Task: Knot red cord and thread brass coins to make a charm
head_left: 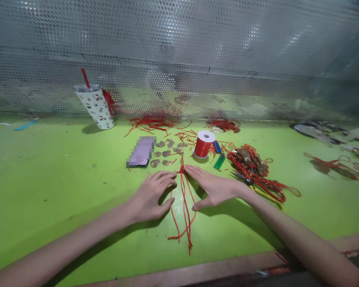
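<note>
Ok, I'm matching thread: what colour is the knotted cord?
The knotted cord is red; head view.

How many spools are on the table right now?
1. The spool stands upright beyond the right hand, between the coins and the green lighter. I see no other, though the frame cuts off the table's sides.

The left hand (149, 197) and right hand (214, 187) are both ungloved, with slender, tapering fingers and slim thumbs. The left wrist (131, 210) and right wrist (241, 189) are bare and narrow. From there the left forearm (77, 239) and right forearm (293, 225) widen gradually, smooth in outline and uncovered as far as the edges of the view. The fingernails are too small to make out in detail, and any sleeves lie out of sight.
</note>
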`<move>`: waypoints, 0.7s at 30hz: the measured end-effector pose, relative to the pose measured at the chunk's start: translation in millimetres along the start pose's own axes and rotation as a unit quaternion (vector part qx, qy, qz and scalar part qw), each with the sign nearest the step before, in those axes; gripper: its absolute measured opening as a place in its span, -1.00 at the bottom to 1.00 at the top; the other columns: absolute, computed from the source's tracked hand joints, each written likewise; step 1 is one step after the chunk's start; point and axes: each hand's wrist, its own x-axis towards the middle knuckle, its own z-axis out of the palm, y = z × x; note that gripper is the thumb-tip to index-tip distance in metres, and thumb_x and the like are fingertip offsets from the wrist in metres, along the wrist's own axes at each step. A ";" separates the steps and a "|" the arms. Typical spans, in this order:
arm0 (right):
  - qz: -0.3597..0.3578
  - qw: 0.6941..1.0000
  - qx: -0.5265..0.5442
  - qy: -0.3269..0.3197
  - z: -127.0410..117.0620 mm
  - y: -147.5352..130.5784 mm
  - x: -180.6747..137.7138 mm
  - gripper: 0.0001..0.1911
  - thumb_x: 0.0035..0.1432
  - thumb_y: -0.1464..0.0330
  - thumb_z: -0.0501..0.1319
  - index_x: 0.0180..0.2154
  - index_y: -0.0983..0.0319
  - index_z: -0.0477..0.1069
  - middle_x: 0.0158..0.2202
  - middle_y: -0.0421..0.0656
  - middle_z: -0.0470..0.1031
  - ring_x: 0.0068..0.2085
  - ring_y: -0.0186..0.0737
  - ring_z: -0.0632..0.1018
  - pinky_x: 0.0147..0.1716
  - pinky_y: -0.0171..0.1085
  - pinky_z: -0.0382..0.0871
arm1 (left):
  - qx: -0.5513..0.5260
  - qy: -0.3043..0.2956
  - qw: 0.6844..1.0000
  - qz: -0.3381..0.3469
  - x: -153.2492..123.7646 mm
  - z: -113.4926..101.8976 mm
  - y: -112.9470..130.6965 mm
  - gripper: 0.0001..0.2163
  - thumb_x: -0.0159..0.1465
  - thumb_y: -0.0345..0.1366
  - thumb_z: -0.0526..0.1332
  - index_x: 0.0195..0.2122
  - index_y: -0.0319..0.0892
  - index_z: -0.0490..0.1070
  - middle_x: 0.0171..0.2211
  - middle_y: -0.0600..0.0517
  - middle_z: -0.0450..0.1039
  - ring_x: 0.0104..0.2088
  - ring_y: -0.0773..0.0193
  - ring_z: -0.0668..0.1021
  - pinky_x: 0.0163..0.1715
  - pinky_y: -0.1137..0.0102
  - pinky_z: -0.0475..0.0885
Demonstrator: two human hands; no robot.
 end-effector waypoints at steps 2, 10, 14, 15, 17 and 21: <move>-0.002 1.000 0.000 -0.004 0.2 0.7 0.4 0.24 0.05 -0.11 0.34 0.46 0.38 -0.22 0.47 0.22 -0.14 0.46 0.21 -0.03 0.38 0.11 0.05 | -0.005 -0.006 1.000 0.000 -2.1 -1.5 3.0 -0.78 0.28 -0.30 0.22 -0.05 -0.19 0.42 0.20 -0.19 0.43 0.20 -0.07 0.44 0.14 -0.06 0.41; 0.006 1.000 -0.011 -0.022 -4.7 -6.2 4.5 0.26 0.03 -0.07 0.37 0.45 0.46 -0.18 0.45 0.29 -0.14 0.45 0.26 -0.01 0.38 0.09 0.06 | 0.041 -0.074 0.992 0.094 -6.4 8.3 14.6 -0.58 0.40 -0.14 0.16 0.23 -0.20 0.33 0.31 -0.24 0.30 0.30 -0.12 0.37 0.24 -0.13 0.29; -0.008 0.998 -0.033 -0.057 -12.0 -5.8 6.3 0.32 -0.04 -0.06 0.42 0.45 0.46 -0.21 0.46 0.31 -0.16 0.45 0.27 -0.01 0.36 0.06 0.11 | 0.032 -0.083 0.993 0.081 -11.9 14.1 12.9 -0.52 0.40 -0.07 0.15 0.27 -0.19 0.30 0.33 -0.26 0.26 0.32 -0.16 0.33 0.26 -0.17 0.25; -0.018 0.997 -0.043 -0.064 -14.9 -5.5 6.3 0.37 -0.11 -0.07 0.46 0.45 0.45 -0.19 0.45 0.31 -0.12 0.44 0.28 0.02 0.34 0.05 0.15 | 0.028 -0.083 0.993 0.080 -13.0 14.9 12.3 -0.51 0.40 -0.06 0.15 0.28 -0.18 0.29 0.33 -0.27 0.25 0.33 -0.16 0.32 0.26 -0.18 0.23; -0.037 0.995 -0.064 -0.069 -21.8 -5.9 7.0 0.42 -0.26 -0.09 0.51 0.43 0.44 -0.07 0.42 0.30 0.02 0.40 0.32 0.15 0.27 0.01 0.27 | 0.025 -0.087 0.993 0.079 -14.4 16.0 11.6 -0.50 0.40 -0.05 0.14 0.29 -0.19 0.28 0.35 -0.27 0.21 0.35 -0.16 0.29 0.27 -0.20 0.20; -0.016 0.997 -0.078 -0.013 -32.4 -11.3 22.5 -0.18 -0.01 0.08 0.48 0.19 0.33 0.35 0.08 0.15 0.50 0.03 0.11 0.57 -0.04 -0.09 0.51 | 0.028 -0.102 0.992 0.076 -14.8 16.3 13.1 -0.48 0.40 -0.05 0.13 0.31 -0.19 0.24 0.35 -0.27 0.21 0.37 -0.15 0.26 0.28 -0.21 0.19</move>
